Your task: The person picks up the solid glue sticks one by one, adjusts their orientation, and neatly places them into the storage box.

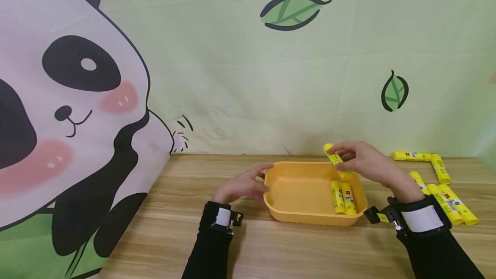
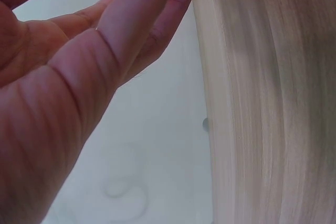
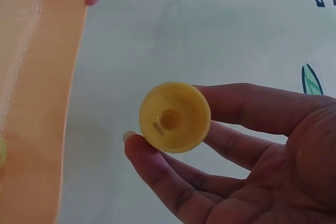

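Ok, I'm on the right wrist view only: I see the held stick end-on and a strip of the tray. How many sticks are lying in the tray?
Observer: Two yellow sticks, side by side in the right end of the tray.
Operator: Any lying outside it?
Observer: Yes, the head view shows five more sticks on the wooden table, to the right of the tray.
Operator: And what's at the opposite end of the tray?
Observer: The left hand is there, touching the tray's left end.
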The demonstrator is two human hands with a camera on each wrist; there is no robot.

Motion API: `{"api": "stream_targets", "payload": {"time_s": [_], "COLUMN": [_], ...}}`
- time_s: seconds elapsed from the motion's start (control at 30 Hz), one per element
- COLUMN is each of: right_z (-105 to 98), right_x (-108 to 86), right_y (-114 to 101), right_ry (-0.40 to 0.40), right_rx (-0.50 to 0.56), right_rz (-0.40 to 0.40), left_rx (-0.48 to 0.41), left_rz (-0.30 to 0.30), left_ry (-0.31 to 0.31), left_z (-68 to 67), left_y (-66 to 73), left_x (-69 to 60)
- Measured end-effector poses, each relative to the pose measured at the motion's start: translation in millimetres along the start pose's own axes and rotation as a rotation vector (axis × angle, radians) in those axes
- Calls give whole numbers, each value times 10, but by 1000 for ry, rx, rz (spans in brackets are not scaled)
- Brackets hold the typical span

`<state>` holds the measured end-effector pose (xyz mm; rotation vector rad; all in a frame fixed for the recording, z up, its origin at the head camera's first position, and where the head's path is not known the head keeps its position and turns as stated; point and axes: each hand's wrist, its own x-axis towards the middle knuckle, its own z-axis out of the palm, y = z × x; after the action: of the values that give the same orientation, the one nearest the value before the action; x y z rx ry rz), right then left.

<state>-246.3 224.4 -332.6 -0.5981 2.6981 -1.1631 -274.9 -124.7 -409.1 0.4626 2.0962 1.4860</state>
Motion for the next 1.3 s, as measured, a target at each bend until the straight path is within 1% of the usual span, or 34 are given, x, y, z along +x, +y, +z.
{"api": "stream_targets", "payload": {"time_s": [0.17,0.33,0.6,0.8,0.93,1.13,1.3], "right_z": [37,66,177,220,230,259,266], "right_x": [7,15,63,59,61,71,71], "right_y": [-19,-36,-52,-68,-66,-66,-70], "right_ry": [-18,-32,-71,-96,-100,-99,-96], "right_rx": [-11,-28,-76,-81,-93,-144,-149], "right_rz": [-4,-24,-48,-38,-29,-19,-8], "left_rx": [12,10,4,7,11,14,16], "left_rz": [-4,-4,-7,-14,-13,-13,-15], "left_ry": [2,0,-2,-3,-4,-5,-8], "left_z": [0,-7,-11,-11,-11,-13,-14], "left_y": [-7,-23,-9,-1,0,-2,-5], "left_x": [3,12,-4,-3,-2,-2,0]}}
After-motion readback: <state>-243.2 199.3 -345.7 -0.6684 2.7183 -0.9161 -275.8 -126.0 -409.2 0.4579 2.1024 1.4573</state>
